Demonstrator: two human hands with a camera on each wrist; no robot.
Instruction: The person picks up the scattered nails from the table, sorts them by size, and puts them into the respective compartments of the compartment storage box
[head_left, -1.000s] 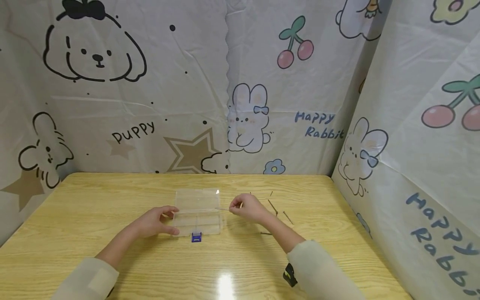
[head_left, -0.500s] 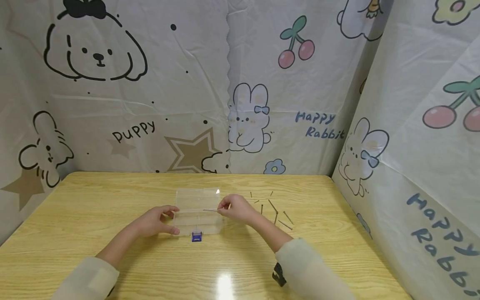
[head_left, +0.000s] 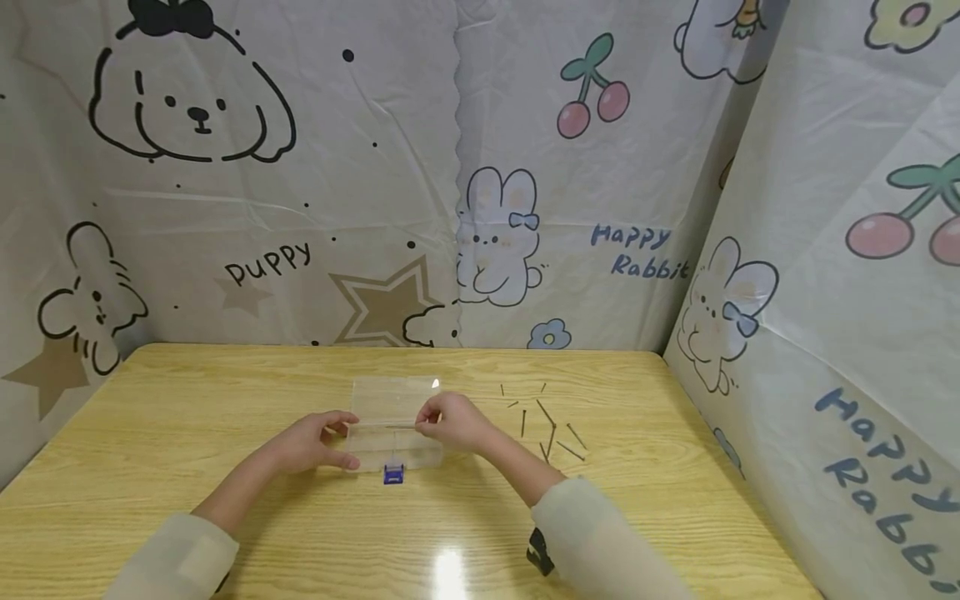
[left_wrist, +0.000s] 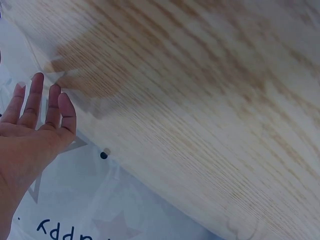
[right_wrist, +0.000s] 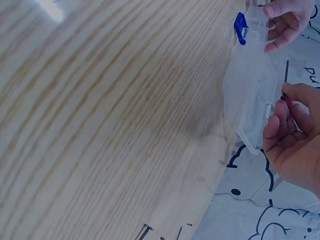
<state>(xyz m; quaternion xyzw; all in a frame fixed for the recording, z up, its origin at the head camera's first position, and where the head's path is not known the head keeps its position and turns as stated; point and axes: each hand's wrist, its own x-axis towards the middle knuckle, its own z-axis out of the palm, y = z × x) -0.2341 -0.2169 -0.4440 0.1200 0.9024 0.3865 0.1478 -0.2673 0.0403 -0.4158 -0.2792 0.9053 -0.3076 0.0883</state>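
Observation:
A clear plastic compartment box (head_left: 365, 459) with a blue latch (head_left: 393, 473) lies on the table with its lid raised behind it. My left hand (head_left: 313, 443) grips the box's left side, thumb at the front corner and fingers toward the back. In the left wrist view several fingers of the left hand (left_wrist: 37, 115) extend past the table edge. Over the right half of the box, my right hand (head_left: 453, 422) pinches a thin nail (head_left: 399, 427) near its head. In the right wrist view the nail (right_wrist: 287, 72) points away from the fingertips of the right hand (right_wrist: 295, 135).
To the right of the box several loose nails (head_left: 572, 450) of different lengths lie scattered on the wooden table (head_left: 300, 542). A printed curtain (head_left: 375, 167) hangs behind the table and along its right side. A black strap (head_left: 538, 552) shows below the right sleeve.
My right hand has moved left with the nail, from beside the box to above its compartments. The left hand has stayed on the box. More of the loose nails are uncovered.

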